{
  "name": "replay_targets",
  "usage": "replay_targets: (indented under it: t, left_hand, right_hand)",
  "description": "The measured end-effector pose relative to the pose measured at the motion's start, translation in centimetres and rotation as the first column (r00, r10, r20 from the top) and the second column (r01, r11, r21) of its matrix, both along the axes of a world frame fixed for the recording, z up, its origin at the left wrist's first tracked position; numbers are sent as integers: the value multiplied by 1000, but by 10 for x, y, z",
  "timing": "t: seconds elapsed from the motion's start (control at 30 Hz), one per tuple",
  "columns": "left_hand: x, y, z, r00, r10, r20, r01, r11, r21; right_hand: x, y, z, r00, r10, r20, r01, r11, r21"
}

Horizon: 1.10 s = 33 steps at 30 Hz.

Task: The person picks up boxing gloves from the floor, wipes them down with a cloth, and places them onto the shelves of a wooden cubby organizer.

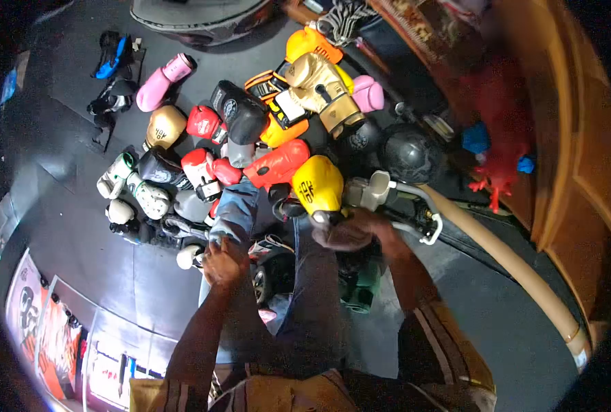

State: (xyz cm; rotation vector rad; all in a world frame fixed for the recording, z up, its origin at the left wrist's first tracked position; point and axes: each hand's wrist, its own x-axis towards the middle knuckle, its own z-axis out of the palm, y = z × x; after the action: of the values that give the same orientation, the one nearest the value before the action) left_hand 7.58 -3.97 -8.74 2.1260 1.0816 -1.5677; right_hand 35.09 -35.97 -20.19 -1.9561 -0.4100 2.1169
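Note:
My left hand (224,264) rests on the knee of my blue jeans (237,208), fingers slightly bent and nothing visible in it. My right hand (372,223) is closed on a brownish-grey cloth (341,235), its fingers partly hidden and blurred. The cloth touches or nearly touches the cuff of a yellow boxing glove (318,184). Left of that glove lies a red glove (278,163). Beyond them are a gold glove (319,86), a black glove (239,112) and a red and white glove (201,172).
Several more gloves, pink (161,86) and white-green (147,196) among them, cover the dark floor (113,275). A black ball-like object (412,152), a metal frame (432,216) and a long beige tube (504,257) lie at right. Wooden furniture (580,240) stands beyond.

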Motion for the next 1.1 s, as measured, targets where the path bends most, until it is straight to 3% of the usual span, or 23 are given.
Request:
replay_targets:
  t: [0.1, 0.13, 0.17, 0.2, 0.23, 0.27, 0.3, 0.37, 0.4, 0.47, 0.5, 0.57, 0.63, 0.73, 0.83, 0.87, 0.9, 0.97, 1.0, 1.03, 1.07, 1.1]
  left_hand:
    - [4, 0, 13, 873, -277, 401, 208, 956, 208]
    - [18, 4, 25, 869, -190, 457, 143, 980, 137]
    - [32, 10, 36, 822, 144, 552, -72, 986, -150]
    - [48, 18, 46, 698, 465, 545, -230, 866, -445]
    - [63, 26, 61, 527, 732, 432, -305, 637, -708]
    - [77, 25, 79, 382, 883, 274, -337, 409, -848]
    - [104, 37, 116, 351, 913, 209, -224, 299, -928]
    - [131, 52, 146, 280, 922, 268, -5, 280, -960]
    - [142, 58, 166, 254, 943, 215, -64, 238, -969]
    - [163, 72, 208, 204, 973, 107, -175, 144, -974]
    - [173, 80, 225, 214, 974, 81, -147, 114, -983]
    - [190, 89, 256, 245, 969, 23, -105, 50, -993]
    - [204, 102, 287, 276, 961, 32, -67, 52, -996]
    - [223, 128, 311, 357, 934, 28, 29, 19, -999]
    - [221, 140, 352, 323, 841, 434, 148, 408, -901]
    - [220, 136, 373, 241, 884, 401, 227, 350, -909]
    - [217, 135, 380, 174, 889, 424, 233, 381, -895]
    - [218, 139, 397, 58, 680, 731, 309, 684, -661]
    - [218, 145, 385, -36, 505, 862, 318, 824, -469]
    - [219, 152, 384, 9, 442, 897, 327, 846, -420]
    - [221, 152, 391, -60, 406, 912, 273, 885, -376]
    - [223, 151, 403, -132, 371, 919, 230, 914, -335]
  right_hand:
    - [8, 54, 120, 976, -194, -99, 204, 973, 109]
    - [12, 78, 167, 961, -250, -122, 266, 954, 139]
    - [10, 91, 206, 920, -357, -161, 376, 921, 103]
    - [7, 102, 242, 865, -462, -194, 482, 874, 67]
    - [3, 108, 271, 796, -563, -222, 584, 811, 32]
    - [-7, 101, 273, 810, -505, -297, 540, 840, 44]
    - [-16, 90, 257, 821, -438, -365, 492, 868, 63]
    - [-10, 105, 289, 838, -354, -415, 428, 899, 98]
    - [-3, 127, 337, 849, -345, -400, 417, 902, 108]
    - [-17, 136, 341, 886, -227, -403, 412, 785, 463]
    - [-13, 148, 374, 859, -307, -410, 486, 741, 464]
    - [-6, 150, 372, 987, -104, -125, 144, 918, 371]
    - [-2, 155, 406, 981, -146, 128, 82, 909, 410]
    - [-12, 151, 408, 932, -350, 96, 235, 782, 577]
    - [-25, 165, 465, 828, -549, 111, 383, 699, 604]
    - [-31, 157, 464, 808, -586, 63, 444, 675, 590]
    - [-41, 148, 462, 784, -621, 11, 506, 648, 570]
    - [-48, 126, 448, 723, -675, -147, 690, 691, 215]
    - [-59, 109, 428, 733, -652, -193, 680, 699, 220]
    - [-65, 100, 425, 809, -565, -160, 585, 751, 306]
    - [-71, 92, 421, 870, -479, -113, 483, 785, 388]
    - [-75, 93, 435, 945, -322, 53, 253, 827, 501]
